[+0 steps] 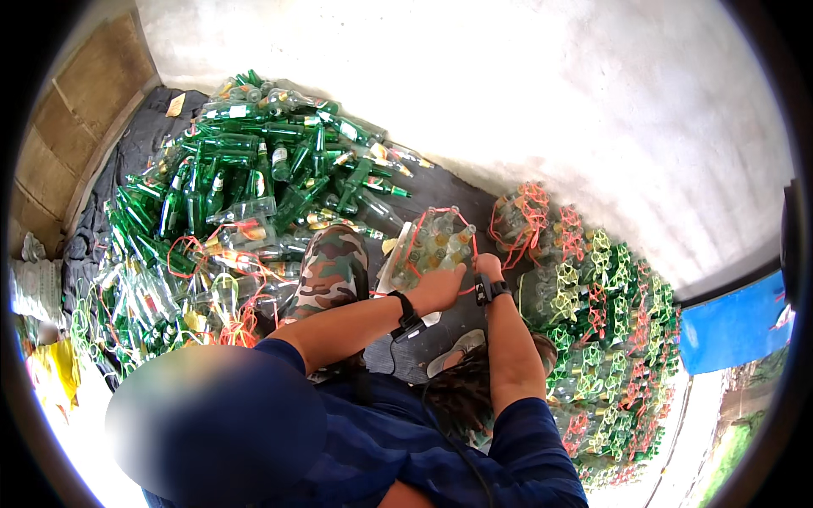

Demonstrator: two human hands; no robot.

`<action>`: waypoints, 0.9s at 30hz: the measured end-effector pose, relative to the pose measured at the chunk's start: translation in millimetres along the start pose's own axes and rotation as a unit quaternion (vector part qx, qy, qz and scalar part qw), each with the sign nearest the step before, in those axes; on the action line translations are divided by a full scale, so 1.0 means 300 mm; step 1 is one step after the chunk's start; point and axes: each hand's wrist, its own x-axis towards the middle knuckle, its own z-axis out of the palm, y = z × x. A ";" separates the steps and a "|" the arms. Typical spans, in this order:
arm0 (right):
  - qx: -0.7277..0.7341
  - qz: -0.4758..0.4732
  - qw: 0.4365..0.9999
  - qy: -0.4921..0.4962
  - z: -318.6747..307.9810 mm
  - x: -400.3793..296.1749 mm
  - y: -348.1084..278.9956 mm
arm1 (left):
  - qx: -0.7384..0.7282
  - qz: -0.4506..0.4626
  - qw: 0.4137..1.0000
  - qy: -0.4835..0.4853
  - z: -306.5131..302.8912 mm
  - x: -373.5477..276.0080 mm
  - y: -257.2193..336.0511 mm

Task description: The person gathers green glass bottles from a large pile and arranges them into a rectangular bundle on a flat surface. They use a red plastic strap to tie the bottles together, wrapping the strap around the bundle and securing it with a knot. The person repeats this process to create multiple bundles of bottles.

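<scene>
A group of clear glass bottles (438,244) stands close together on the floor in front of me, necks up. A red plastic strap (414,236) loops loosely around them. At the bundle's right side, my right hand (488,265) is closed on the strap. My left hand (441,287) lies at the near side of the bottles, low against them. Its fingers are partly hidden, so I cannot tell whether it grips the strap or a bottle. Under the bottles' left side shows the edge of a pale board (389,263).
Loose green and clear bottles (254,146) are heaped on the left, with tangled red straps (238,327) near my knee (336,260). A strapped bottle bundle (521,216) stands beyond my right hand. Rows of strapped bundles (610,355) fill the right side. A white wall (508,95) rises behind.
</scene>
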 end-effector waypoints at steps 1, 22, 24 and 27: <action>-0.044 0.032 0.998 0.006 0.066 -0.100 0.155 | -0.012 0.043 0.999 -0.020 0.028 0.030 0.051; 0.544 0.318 0.762 0.150 -0.218 -0.128 -0.278 | -0.094 -0.110 0.983 0.114 -0.245 0.221 -0.476; 0.500 0.294 0.793 0.187 -0.229 -0.144 -0.266 | -0.117 -0.107 0.980 0.116 -0.217 0.249 -0.507; 0.426 0.251 0.837 0.235 -0.228 -0.174 -0.245 | -0.260 -0.129 0.953 0.081 -0.188 0.292 -0.490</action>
